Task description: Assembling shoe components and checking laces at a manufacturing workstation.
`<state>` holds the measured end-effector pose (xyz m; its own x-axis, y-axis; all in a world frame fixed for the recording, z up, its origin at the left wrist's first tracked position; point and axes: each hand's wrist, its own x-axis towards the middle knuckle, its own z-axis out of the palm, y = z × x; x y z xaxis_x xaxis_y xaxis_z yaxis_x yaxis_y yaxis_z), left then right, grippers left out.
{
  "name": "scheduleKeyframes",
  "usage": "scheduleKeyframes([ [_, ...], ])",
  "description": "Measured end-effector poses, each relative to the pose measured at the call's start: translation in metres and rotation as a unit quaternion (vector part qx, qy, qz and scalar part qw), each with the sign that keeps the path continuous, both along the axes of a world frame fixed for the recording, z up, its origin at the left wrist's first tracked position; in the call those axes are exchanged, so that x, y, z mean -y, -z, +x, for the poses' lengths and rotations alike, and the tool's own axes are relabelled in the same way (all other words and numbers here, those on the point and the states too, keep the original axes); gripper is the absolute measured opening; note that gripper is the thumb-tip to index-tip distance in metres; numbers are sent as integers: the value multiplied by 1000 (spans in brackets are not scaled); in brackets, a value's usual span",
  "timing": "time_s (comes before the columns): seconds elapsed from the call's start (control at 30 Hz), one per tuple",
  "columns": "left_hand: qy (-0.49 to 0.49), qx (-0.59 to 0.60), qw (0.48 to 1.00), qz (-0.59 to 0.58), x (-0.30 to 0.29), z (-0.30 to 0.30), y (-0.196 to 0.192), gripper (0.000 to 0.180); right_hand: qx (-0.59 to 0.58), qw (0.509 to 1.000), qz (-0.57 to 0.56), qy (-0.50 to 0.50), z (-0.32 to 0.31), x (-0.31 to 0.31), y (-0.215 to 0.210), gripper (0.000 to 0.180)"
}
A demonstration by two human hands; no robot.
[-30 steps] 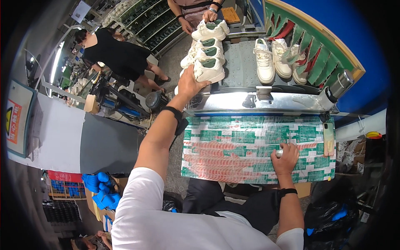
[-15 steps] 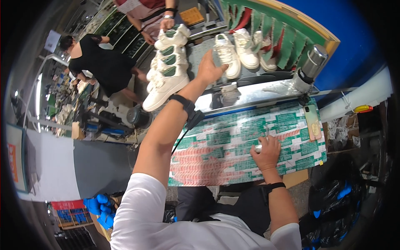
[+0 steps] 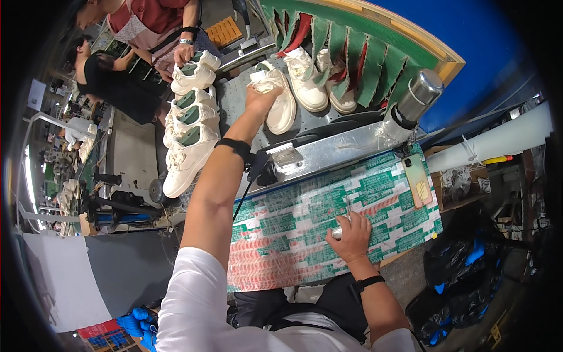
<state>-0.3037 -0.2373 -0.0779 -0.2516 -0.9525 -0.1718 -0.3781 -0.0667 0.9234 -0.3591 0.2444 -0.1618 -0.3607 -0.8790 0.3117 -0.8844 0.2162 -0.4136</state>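
Observation:
My left hand [image 3: 261,105] reaches far forward and grips a cream-white lace-up sneaker [image 3: 282,116], thumb across its laces. The sneaker's toe points toward me on the perforated metal bed of a conveyor [image 3: 231,88]. Two more white sneakers, one in the middle [image 3: 307,85] and one partly under the flaps [image 3: 342,97], stand to its right. Down on the taped tabletop [image 3: 281,234], my right hand [image 3: 354,236] is closed around a slim metal tool [image 3: 337,233]. Its rounded silver end and thin tip show; its exact kind is hidden by my fingers.
Several white sneakers [image 3: 190,155] line the left side; a co-worker's hand [image 3: 183,54] touches the farthest. Green and red flaps [image 3: 352,58] hang over the conveyor's opening. A steel flask [image 3: 424,91] stands at the right, with a phone [image 3: 418,182] lying nearby. Black bags [image 3: 451,276] lie lower right.
My left hand has closed on the nearest sneaker, which has shifted from its place beside the others. The view has swung, moving the scene. My right hand keeps its tool on the table.

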Motion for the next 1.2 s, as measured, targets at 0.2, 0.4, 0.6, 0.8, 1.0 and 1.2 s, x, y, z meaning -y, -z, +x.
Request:
scheduleKeyframes([
  [0.2, 32, -158, 987, 29, -61, 72, -80, 56, -2, 1000, -2, 9, -1, 6, 1, 40],
  [0.4, 37, 30, 983, -179, -235, 188, -87, 86, 24, 1000, -8, 3, 5, 2, -1, 40],
  [0.6, -50, 207, 974, -77, -388, 254, -36, 99, -7, 1000, -20, -6, 7, -2, 3, 35],
  [0.8, 54, -58, 996, -52, -444, 261, 31, 112, -54, 997, -50, -12, -5, -6, 10, 35],
  [1.0, -78, -36, 990, -115, -418, 307, 18, 55, -72, 996, -25, -55, 6, 8, 2, 44],
  [1.2, 28, 80, 976, -201, -410, 299, -18, 18, -7, 999, 28, -29, 14, -22, -5, 53],
])
